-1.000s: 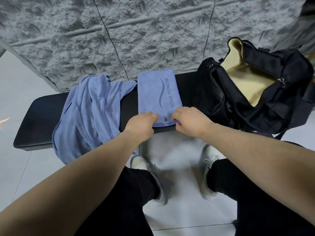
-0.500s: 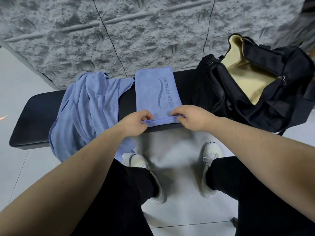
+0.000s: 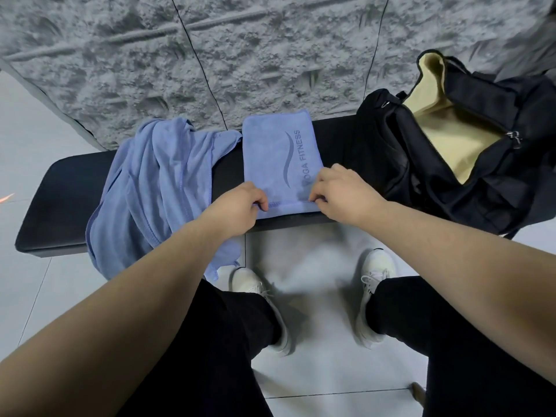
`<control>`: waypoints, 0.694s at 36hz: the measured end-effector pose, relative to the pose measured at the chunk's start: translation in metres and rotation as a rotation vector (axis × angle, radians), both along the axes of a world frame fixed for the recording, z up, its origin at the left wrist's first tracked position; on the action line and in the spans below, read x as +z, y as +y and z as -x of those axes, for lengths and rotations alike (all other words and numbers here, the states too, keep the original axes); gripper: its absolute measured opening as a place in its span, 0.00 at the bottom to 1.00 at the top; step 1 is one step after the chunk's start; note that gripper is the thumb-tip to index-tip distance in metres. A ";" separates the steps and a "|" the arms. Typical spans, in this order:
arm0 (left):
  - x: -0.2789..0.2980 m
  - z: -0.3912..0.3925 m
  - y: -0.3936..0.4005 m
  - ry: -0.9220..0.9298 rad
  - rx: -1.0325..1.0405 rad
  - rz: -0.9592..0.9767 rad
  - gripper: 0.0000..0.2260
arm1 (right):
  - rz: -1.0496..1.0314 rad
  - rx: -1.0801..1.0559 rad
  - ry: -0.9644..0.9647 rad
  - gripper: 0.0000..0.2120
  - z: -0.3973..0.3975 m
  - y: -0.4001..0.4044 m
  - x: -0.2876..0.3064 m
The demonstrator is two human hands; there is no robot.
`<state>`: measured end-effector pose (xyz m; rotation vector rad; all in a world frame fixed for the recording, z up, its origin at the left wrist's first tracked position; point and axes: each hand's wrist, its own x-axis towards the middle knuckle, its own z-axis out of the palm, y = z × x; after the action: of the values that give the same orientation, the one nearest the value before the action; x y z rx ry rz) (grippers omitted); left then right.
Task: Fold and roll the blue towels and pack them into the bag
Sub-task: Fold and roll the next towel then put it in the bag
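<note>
The folded blue towel (image 3: 278,158) lies flat on the black bench (image 3: 60,203), its long axis running near to far, and the left hand (image 3: 240,206) and right hand (image 3: 340,188) each pinch its near hem, which looks like the start of rolling. The second towel (image 3: 156,188) lies crumpled at the left and the open bag (image 3: 451,152) at the right seems empty, so most of the task is left.

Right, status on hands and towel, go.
Left hand and right hand pinch the folded towel near edge. Bag open. Second towel unfolded.

Gym changing area: padded black bench (image 3: 66,188), sports bag (image 3: 451,164), tiled floor (image 3: 316,371).
</note>
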<state>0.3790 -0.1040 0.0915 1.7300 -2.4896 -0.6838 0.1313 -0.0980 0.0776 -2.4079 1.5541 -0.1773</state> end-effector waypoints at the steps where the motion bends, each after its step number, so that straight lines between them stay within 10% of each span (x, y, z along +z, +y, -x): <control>1: 0.000 0.000 0.001 -0.014 -0.009 0.023 0.11 | 0.034 0.003 0.000 0.14 -0.002 0.001 -0.001; 25: -0.001 0.015 0.007 -0.208 0.067 0.142 0.11 | 0.019 0.040 -0.009 0.18 -0.009 0.007 -0.004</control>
<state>0.3638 -0.0967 0.0908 1.9087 -2.5227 -0.3282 0.1400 -0.0914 0.0739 -2.4472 1.5057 -0.1952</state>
